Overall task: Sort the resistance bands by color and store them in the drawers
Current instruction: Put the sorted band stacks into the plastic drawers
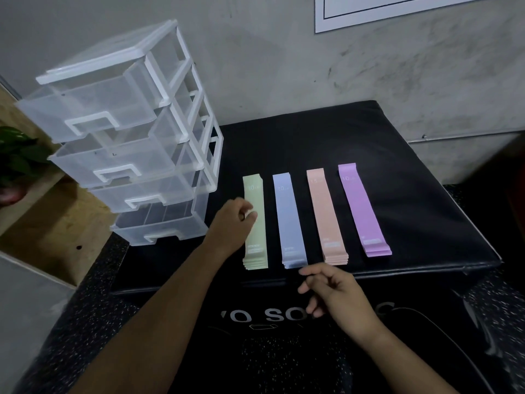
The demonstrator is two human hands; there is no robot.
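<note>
Four stacks of resistance bands lie side by side on a black padded box (426, 217): green (255, 245), blue (289, 220), orange (326, 214) and purple (360, 209). My left hand (235, 220) rests at the left edge of the green stack, its fingers curled against the band's side. My right hand (335, 291) hovers just in front of the blue stack's near end with fingers loosely curled and nothing in them. A clear plastic drawer unit (136, 137) with white handles stands at the left; its drawers are all pulled partly out and look empty.
A grey concrete wall rises behind the box. A wooden shelf (56, 228) with a green plant (17, 155) sits left of the drawer unit. Speckled black rubber flooring (85, 322) surrounds the box.
</note>
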